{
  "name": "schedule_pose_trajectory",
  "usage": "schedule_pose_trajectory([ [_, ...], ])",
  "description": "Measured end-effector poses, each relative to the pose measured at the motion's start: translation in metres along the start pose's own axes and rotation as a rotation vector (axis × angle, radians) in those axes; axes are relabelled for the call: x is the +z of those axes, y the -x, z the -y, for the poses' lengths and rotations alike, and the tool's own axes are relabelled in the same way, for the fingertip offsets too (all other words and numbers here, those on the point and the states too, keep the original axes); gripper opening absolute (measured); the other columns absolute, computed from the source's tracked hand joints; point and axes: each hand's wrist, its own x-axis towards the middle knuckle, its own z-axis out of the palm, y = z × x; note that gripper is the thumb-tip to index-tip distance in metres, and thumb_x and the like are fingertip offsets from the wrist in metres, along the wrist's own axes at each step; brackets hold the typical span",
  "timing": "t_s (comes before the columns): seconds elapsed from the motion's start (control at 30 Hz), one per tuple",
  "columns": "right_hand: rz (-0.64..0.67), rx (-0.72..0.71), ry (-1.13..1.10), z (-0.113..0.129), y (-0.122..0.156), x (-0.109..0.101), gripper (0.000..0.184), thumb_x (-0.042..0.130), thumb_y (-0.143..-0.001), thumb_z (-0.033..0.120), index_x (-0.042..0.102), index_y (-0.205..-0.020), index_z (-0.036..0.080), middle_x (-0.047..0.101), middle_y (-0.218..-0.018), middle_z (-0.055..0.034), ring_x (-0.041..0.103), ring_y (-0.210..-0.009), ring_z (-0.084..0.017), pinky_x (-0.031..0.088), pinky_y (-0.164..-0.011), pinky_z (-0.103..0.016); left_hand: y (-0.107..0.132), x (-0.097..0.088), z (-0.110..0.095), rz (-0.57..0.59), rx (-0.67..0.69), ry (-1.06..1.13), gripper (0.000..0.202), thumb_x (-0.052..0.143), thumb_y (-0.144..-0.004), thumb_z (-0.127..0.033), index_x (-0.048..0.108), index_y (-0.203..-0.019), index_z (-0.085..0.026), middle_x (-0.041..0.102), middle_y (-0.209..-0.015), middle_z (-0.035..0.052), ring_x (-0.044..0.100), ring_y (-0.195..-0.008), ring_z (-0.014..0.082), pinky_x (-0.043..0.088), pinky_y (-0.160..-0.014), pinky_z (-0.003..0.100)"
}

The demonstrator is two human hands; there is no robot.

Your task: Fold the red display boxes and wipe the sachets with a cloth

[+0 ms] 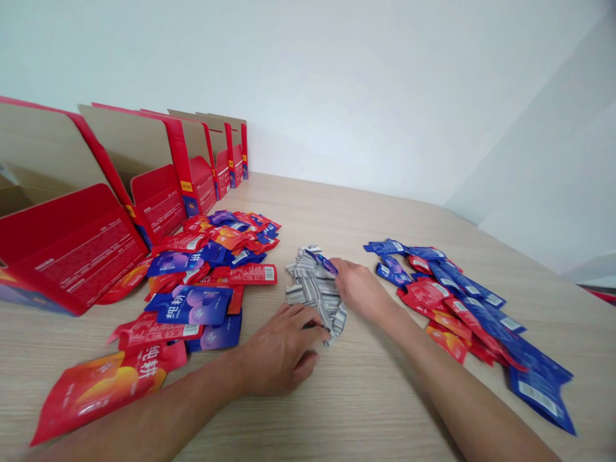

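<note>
Between my hands lies a small heap of grey-and-white striped sachets (315,289). My right hand (359,287) is closed on a blue pouch (321,261), seen nearly edge-on, at the heap's right side. My left hand (289,350) rests at the heap's near left edge. Its fingers are bent but apart, the fingertips touch the lowest striped sachets, and a gap shows between thumb and forefinger. Close to the left wrist lie a blue pouch with purple fruit (192,305) and a red pouch with orange fruit (108,388).
Several open red cardboard boxes (158,199) stand in a row at the left, flaps raised. Before them spreads a pile of red and blue pouches (226,237). More pouches (462,301) overlap in a line on the right. A white wall (346,90) borders the wooden table (337,410).
</note>
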Motion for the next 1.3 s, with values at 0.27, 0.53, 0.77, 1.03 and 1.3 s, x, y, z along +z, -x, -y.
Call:
schedule_pose_trajectory([
  [0.27,-0.181,-0.527,-0.215,0.101,-0.021,-0.017,0.041,0.038,-0.104,0.007,0.059,-0.138,0.017,0.070,-0.136,-0.0122,0.068,-0.122,-0.023,0.052,-0.104,-0.034,0.004,0.006,0.001,0.033,-0.074,-0.017,0.037,0.058,-0.090,-0.018,0.066,-0.125,-0.020,0.069,-0.132,0.0126,0.065,-0.123,0.0319,0.051,-0.108,0.050],
  [0.53,-0.187,-0.820,-0.011,0.179,-0.042,0.016,0.033,0.044,-0.112,0.030,0.065,-0.133,0.016,0.061,-0.151,-0.0131,0.055,-0.141,-0.028,0.044,-0.119,-0.050,0.019,0.024,0.011,-0.085,-0.117,-0.237,0.061,0.058,-0.092,-0.026,0.050,-0.152,-0.020,0.058,-0.155,0.0107,0.050,-0.143,0.0376,0.036,-0.120,0.059],
  [0.77,-0.109,-0.600,-0.147,0.146,-0.038,0.012,0.059,0.052,-0.107,0.055,0.051,-0.151,0.016,0.053,-0.158,-0.0174,0.049,-0.147,-0.031,0.041,-0.120,-0.050,0.016,0.021,0.012,0.020,-0.062,-0.153,0.040,0.054,-0.097,-0.024,0.064,-0.134,-0.017,0.072,-0.132,0.0129,0.064,-0.125,0.0312,0.051,-0.107,0.042],
  [1.03,-0.009,0.242,0.131,-0.043,-0.021,-0.004,0.067,0.054,-0.106,0.045,0.040,-0.156,0.002,0.048,-0.156,-0.0328,0.053,-0.143,-0.040,0.045,-0.114,-0.050,0.002,0.001,0.000,0.006,-0.039,0.025,0.040,0.062,-0.087,-0.011,0.064,-0.124,-0.025,0.062,-0.133,0.0076,0.056,-0.124,0.0283,0.041,-0.114,0.053],
  [1.3,0.068,0.712,0.187,-0.142,-0.005,0.007,0.051,0.050,-0.106,0.043,0.058,-0.133,0.000,0.071,-0.126,-0.0317,0.071,-0.120,-0.039,0.054,-0.095,-0.042,0.001,0.001,0.001,0.024,-0.054,0.030,0.036,0.058,-0.090,-0.009,0.062,-0.121,-0.025,0.060,-0.131,0.0083,0.056,-0.121,0.0275,0.041,-0.110,0.051],
])
